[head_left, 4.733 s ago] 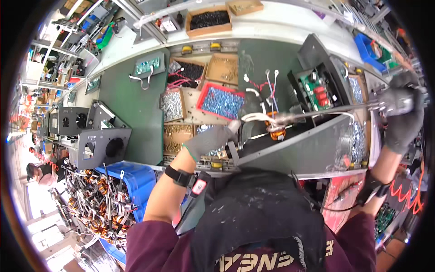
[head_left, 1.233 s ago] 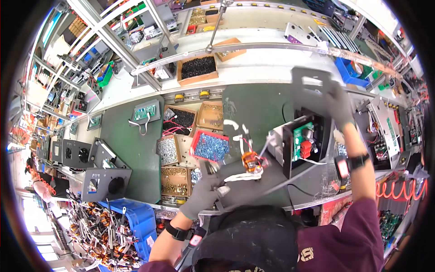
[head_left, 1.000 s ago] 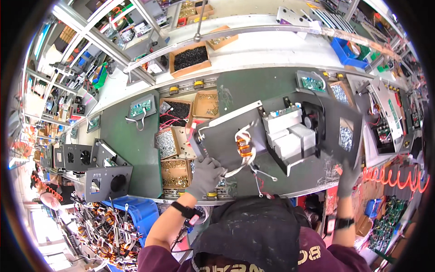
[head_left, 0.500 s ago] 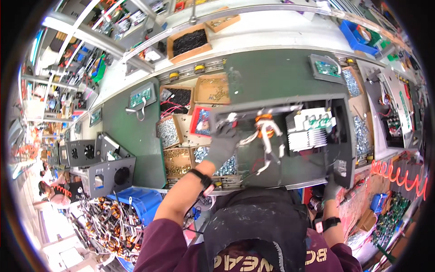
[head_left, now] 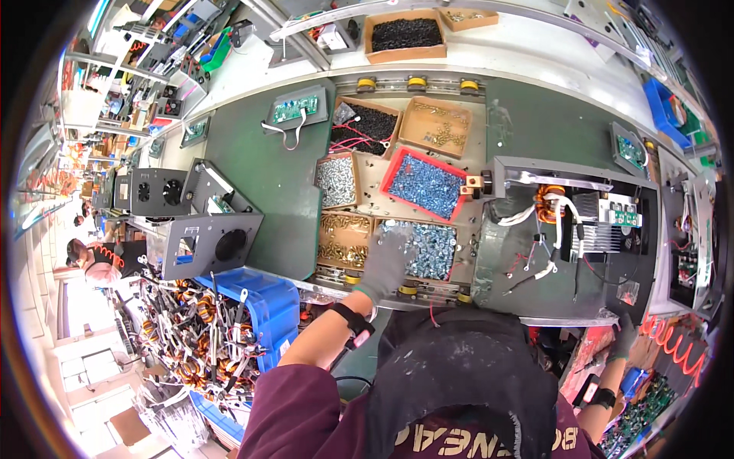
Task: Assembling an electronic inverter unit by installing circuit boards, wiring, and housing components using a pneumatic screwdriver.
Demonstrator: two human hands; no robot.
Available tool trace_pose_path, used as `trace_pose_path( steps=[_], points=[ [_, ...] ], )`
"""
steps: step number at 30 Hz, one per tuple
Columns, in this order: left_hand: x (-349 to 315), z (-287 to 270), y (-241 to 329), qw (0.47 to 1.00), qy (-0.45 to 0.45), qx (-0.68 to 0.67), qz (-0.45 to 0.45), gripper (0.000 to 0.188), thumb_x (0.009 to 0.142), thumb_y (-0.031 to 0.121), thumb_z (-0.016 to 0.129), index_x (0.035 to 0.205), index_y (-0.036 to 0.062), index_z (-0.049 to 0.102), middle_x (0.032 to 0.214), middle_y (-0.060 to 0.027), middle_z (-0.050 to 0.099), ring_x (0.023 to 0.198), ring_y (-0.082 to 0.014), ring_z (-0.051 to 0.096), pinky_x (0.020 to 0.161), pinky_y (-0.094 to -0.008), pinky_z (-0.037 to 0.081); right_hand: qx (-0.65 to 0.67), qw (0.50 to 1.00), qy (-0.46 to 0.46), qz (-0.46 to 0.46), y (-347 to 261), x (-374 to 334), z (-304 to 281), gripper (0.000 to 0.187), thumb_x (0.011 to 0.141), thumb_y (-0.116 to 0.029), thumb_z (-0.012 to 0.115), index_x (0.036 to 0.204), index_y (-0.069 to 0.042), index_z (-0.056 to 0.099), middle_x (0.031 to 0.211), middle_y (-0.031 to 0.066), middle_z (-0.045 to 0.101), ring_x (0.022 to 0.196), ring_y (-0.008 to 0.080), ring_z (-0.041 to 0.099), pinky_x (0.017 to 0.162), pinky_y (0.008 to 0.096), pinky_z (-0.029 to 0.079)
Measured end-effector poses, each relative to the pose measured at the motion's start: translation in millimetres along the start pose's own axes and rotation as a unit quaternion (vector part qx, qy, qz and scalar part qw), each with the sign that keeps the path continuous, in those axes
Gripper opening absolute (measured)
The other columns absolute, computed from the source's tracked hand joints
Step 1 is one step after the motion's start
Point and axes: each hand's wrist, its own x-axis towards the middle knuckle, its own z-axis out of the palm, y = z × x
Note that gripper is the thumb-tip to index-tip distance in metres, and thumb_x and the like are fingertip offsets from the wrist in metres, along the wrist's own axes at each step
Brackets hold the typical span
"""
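My left hand (head_left: 386,264), in a grey glove, reaches over a box of silver-blue screws (head_left: 434,252); its fingers are blurred among them, so I cannot tell whether they hold any. An open grey metal case (head_left: 650,284) lies on the green work surface to the right. Inside it are a copper-wound coil (head_left: 547,203) with white leads, and a finned heat sink (head_left: 596,233) beside a green circuit board. My right hand (head_left: 625,338), also gloved, is at the case's near right corner, its fingers partly hidden.
A red tray of screws (head_left: 425,182) and boxes of brass screws (head_left: 344,239), silver screws (head_left: 336,180) and black screws (head_left: 375,126) stand beside the case. A blue bin (head_left: 287,306) with coils is at left, near grey housings (head_left: 210,249). A red coiled hose (head_left: 673,348) hangs right.
The metal case has slid right, uncovering the red tray and screw boxes. My left hand has left the case's left side for the screws. My view has shifted too.
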Motion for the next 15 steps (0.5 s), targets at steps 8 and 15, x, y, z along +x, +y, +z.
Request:
trace_pose_path(
  steps=[8, 15],
  points=[
    [83.5, -9.0, -143.3, 0.931, 0.068, -0.069, -0.353, 0.020, 0.079, 0.019, 0.060, 0.097, 0.0160, 0.067, 0.102, -0.0089, 0.061, 0.099, -0.0285, 0.058, 0.083, -0.0410, 0.048, -0.303, 0.873, 0.253, -0.287, -96.1, -69.6, 30.9, 0.048, 0.089, -0.029, 0.062, 0.126, -0.001, 0.052, 0.119, 0.0103, 0.059, 0.106, 0.0225, 0.056, 0.087, 0.0363, 0.046],
    [127.0, 22.8, -79.1, 0.989, 0.117, -0.088, -0.030, 0.014, 0.081, 0.020, 0.060, 0.093, 0.0152, 0.066, 0.093, -0.0040, 0.060, 0.093, -0.0255, 0.058, 0.081, -0.0416, 0.044, -0.122, 0.947, -0.026, -0.296, -173.7, -189.8, 181.1, 0.039, 0.090, -0.018, 0.059, 0.121, 0.004, 0.052, 0.118, 0.0150, 0.057, 0.106, 0.0217, 0.057, 0.088, 0.0310, 0.047]
  ],
)
